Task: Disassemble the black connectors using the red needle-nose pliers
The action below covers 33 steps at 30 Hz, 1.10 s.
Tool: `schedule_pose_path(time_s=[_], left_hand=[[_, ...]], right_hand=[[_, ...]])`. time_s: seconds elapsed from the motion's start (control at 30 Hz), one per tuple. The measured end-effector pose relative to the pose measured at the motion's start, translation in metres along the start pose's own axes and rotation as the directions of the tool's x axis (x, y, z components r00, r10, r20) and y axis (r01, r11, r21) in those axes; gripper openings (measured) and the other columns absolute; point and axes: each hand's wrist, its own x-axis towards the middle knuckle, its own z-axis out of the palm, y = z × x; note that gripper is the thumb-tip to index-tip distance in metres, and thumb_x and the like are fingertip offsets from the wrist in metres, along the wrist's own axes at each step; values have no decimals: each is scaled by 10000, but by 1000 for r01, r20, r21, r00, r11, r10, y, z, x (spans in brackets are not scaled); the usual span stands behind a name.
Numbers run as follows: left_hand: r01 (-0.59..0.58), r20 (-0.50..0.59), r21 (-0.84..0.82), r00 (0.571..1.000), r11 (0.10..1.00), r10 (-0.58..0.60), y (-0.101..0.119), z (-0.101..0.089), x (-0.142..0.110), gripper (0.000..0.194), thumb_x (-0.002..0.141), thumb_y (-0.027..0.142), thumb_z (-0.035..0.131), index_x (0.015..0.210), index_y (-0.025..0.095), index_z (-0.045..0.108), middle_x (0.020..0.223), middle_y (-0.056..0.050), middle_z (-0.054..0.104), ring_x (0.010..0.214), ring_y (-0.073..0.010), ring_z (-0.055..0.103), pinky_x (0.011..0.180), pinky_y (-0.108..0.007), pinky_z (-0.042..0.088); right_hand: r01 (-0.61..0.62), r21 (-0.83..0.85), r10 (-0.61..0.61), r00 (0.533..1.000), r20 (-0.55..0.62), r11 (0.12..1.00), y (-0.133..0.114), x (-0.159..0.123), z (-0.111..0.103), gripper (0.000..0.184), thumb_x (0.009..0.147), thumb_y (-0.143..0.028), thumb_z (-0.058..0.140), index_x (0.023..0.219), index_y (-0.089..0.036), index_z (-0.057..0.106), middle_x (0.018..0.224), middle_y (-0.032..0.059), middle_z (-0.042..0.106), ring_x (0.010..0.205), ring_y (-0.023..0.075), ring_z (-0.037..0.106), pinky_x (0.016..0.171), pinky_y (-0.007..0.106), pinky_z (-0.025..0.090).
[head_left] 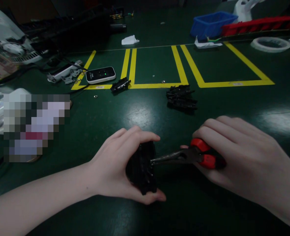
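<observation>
My left hand is closed around a black plastic part, fingers over its far end and thumb at its near end. In my right hand are long-nose pliers with red handles. Their thin jaws point left, and the tips meet the right side of the black part. Whether the tips grip anything there is too dark to tell. Farther up the table, similar black parts lie together in a small group, and another black part rests by the yellow tape.
Yellow tape outlines mark the green table. A white-edged device with a green light lies at left, near metal pieces. Small metal rings are scattered about. A blue bin, a red tray and a tape roll stand at back right.
</observation>
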Motion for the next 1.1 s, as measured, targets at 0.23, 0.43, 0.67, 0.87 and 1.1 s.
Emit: schedule_pose_path(time_s=[0.23,0.43,0.67,0.87,1.1], left_hand=[[45,28,6,999,999,-46,3,-1,1,878,687,590,978,1361,246,533,1072,2,695,849,-197,654,794,-338,484],[76,32,-17,997,997,-75,3,-2,2,888,666,610,978,1365,243,572,1053,-2,713,860,-208,673,792,-350,496],[70,65,-185,996,980,-59,-4,-2,6,819,649,658,925,1286,223,651,1005,-8,757,829,-213,713,744,-345,508],[58,75,-277,996,959,-39,-9,-1,9,773,640,663,935,1223,227,675,975,-22,762,808,-227,725,712,-335,534],[-36,8,-182,999,983,38,-9,1,3,831,720,565,970,1379,240,582,1068,-24,721,853,-199,673,749,-319,520]], right_hand=[[4,6,-4,1000,16,1000,1,0,2,169,877,-174,561,938,-270,436,829,48,577,696,245,563,582,373,465],[-9,24,9,1000,10,1000,0,-1,2,140,915,-170,553,928,-269,454,820,52,577,692,251,563,583,382,455],[-38,-39,38,999,-5,999,-4,0,-4,142,958,-174,539,865,-280,528,770,51,547,691,279,518,617,417,391],[-56,-47,56,998,-3,997,-3,-3,-5,142,973,-183,550,875,-284,528,773,42,549,701,278,511,642,410,380],[-123,153,121,992,21,981,-2,-6,2,184,852,-150,579,919,-286,476,842,43,609,706,273,577,608,395,426]])
